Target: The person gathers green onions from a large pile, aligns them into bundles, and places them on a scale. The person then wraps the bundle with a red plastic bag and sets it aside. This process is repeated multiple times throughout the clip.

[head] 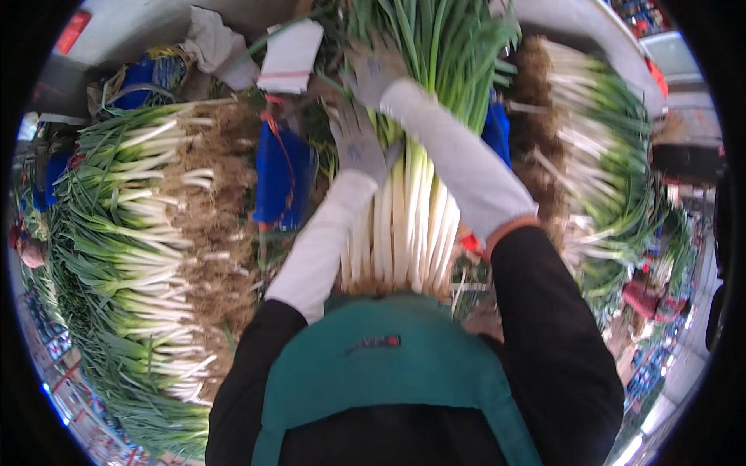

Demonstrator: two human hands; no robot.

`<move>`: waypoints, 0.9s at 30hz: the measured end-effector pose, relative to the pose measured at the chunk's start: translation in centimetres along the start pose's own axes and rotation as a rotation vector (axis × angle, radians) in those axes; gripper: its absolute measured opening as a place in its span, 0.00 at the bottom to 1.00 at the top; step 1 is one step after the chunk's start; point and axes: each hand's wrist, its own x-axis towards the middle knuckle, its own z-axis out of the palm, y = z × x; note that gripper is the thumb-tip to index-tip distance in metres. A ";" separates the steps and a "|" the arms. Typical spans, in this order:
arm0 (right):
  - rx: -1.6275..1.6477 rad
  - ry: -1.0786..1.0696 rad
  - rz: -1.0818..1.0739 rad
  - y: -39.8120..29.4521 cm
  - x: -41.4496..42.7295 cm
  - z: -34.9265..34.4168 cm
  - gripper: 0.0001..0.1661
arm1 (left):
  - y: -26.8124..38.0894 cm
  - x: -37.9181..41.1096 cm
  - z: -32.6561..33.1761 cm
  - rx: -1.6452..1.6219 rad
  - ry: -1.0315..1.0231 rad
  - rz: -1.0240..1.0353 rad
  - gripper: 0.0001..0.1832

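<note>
A thick bundle of long green onions or leeks [408, 221] lies before me, its white stalks toward my apron and its green leaves [431, 52] pointing away. My left hand [358, 145], in a pale grey work glove, rests along the left side of the bundle where white turns to green. Its fingers are stretched out and the thumb reaches over the stalks. My right hand [376, 67], gloved the same way, reaches across the bundle to the left edge of the leaves, fingers spread and slightly blurred. Anything under the palms is hidden.
Rooty leeks are piled high on the left [157, 250] and on the right [588, 140]. A blue sheet [282, 175] hangs left of the bundle, below a stack of white paper or cards [291, 55]. Another person [647, 300] is at the far right.
</note>
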 end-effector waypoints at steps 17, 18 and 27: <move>0.367 -0.007 0.643 -7.9 -31.8 -6.3 0.41 | 3.0 -9.3 -5.4 0.038 -0.182 0.345 0.49; 0.411 -0.037 0.635 -7.2 -31.1 -7.2 0.38 | 2.4 -9.4 -5.0 0.071 -0.160 0.350 0.47; 0.365 0.118 0.683 -6.6 -31.3 -8.0 0.27 | 2.2 -9.8 -5.2 0.107 -0.250 0.280 0.39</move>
